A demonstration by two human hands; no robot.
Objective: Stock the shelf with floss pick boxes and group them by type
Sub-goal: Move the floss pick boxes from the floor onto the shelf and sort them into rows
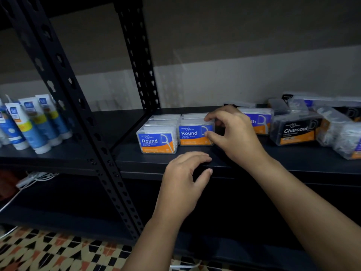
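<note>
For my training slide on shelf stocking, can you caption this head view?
Right hand pinches a Round flosser box beside its twin; left hand hovers open.

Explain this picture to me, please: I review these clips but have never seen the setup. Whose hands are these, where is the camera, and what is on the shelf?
There is no machine here. A person wears one camera on the head, looking forward and down at their own two bare hands. They stand at a black metal shelf. The right hand pinches the right end of a clear box labelled Round, which stands beside another Round box, with more clear boxes behind them. The left hand hovers at the shelf's front edge, fingers loosely curled, holding nothing. To the right lie unsorted boxes, including a dark Charcoal box. On the neighbouring shelf at the left stand blue and white tubes.
</note>
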